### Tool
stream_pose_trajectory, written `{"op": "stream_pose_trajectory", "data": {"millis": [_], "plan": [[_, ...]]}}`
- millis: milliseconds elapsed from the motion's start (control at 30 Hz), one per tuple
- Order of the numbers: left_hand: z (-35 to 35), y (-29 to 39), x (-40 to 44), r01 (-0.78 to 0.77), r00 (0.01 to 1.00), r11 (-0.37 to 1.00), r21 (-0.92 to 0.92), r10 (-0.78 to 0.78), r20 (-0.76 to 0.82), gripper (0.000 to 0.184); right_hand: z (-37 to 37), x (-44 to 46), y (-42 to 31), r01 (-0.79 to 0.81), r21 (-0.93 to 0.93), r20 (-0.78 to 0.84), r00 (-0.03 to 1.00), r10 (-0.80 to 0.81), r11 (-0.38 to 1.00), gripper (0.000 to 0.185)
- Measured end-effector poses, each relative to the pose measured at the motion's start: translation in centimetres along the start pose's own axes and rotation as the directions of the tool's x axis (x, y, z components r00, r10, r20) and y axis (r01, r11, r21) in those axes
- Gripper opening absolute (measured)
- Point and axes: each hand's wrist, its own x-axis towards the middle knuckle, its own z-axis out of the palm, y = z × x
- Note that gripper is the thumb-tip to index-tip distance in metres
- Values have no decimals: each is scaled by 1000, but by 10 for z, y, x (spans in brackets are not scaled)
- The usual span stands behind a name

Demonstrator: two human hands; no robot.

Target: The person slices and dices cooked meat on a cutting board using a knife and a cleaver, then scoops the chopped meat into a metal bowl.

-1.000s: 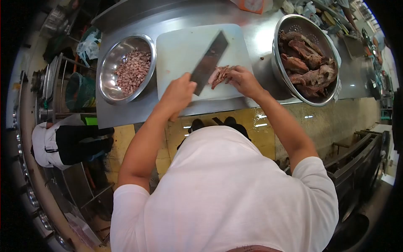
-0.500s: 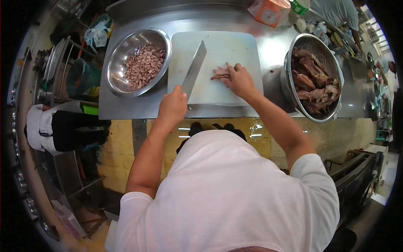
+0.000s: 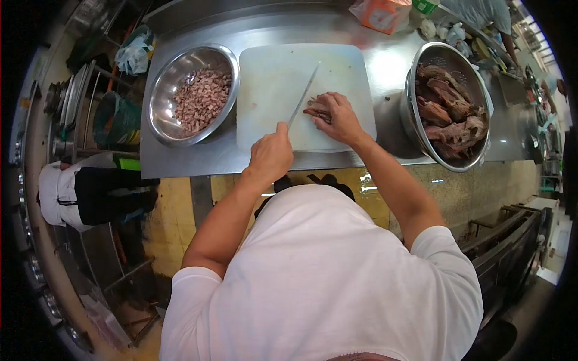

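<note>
My left hand (image 3: 272, 151) is closed round the handle of a knife (image 3: 304, 93). The blade is seen almost edge-on, pointing away from me over the white cutting board (image 3: 268, 84). Just right of the blade, my right hand (image 3: 342, 120) presses its curled fingers on a few strips of meat (image 3: 316, 109), partly hidden beneath them. Left of the board, a steel bowl (image 3: 159, 111) contains diced meat (image 3: 203, 99). To the right stands a perforated steel colander (image 3: 412, 111) with large pieces of cooked-looking meat (image 3: 451, 108).
All of this rests on a steel table (image 3: 289, 31). At its back right lie an orange-and-white package (image 3: 382, 15) and some bulbs or plastic bags. Another person (image 3: 478, 12) stands beyond, and one in black and white (image 3: 99, 189) is at the left.
My left hand has moved right with the knife, bringing the blade close to the meat strips. The blade has turned from showing its flat side to nearly edge-on. My right hand's fingers have curled more.
</note>
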Motion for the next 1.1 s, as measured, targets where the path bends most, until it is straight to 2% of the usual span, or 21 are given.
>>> {"op": "stream_pose_trajectory", "data": {"millis": [33, 67, 133, 233, 333, 467, 567, 667, 767, 833, 967, 1033, 1100], "plan": [[0, 0, 2, -7, 1000, 1000, 21, 6, 29, 19, 0, 1, -5, -16, 19, -104, 994, 17, 1000, 48], [-1, 1, 3, -6, 1000, 1000, 23, 5, 30, 19, 0, 4, -3, -16, 21, -105, 994, 18, 1000, 48], [-7, 7, 3, -88, 996, 993, 78, 87, 21, 14, -1, 9, 5, 89, 140, -35, 996, -85, 986, 36], [-24, 19, -10, -116, 993, 977, 177, 112, 33, 14, 1, 11, 8, 83, 135, -31, 996, -79, 987, 33], [-23, 21, -15, -102, 989, 984, 146, 84, 121, 14, 7, 9, 6, 79, 110, -95, 993, -69, 991, 29], [2, 18, 23, -111, 991, 985, 132, 99, 94, 18, 6, 9, 8, 63, 113, -70, 996, -56, 992, 30], [-22, 31, 11, -124, 991, 983, 139, 115, 68, 19, 5, 7, 9, 72, 84, -74, 995, -66, 994, 31], [-28, 30, -6, -81, 986, 982, 173, 54, 157, 19, 3, 6, 6, 71, 138, -106, 993, -57, 988, 26], [-6, 24, 20, -64, 992, 993, 103, 52, 118, 19, 2, 9, 3, 159, 118, -143, 980, -142, 980, 20], [-12, 32, 30, -147, 989, 981, 126, 142, 47, 19, 3, 8, 8, 102, 114, -90, 992, -92, 988, 20], [-32, 35, 5, -99, 984, 983, 158, 73, 160, 17, 7, 6, 13, 86, 102, -107, 991, -75, 991, 23], [-9, 21, 7, -96, 991, 988, 122, 84, 100, 17, 9, 6, 11, 145, 143, -143, 982, -124, 979, 23], [-3, 26, 30, -118, 992, 984, 131, 111, 65, 17, 6, 6, 8, 127, 128, -114, 987, -112, 984, 23]]}}
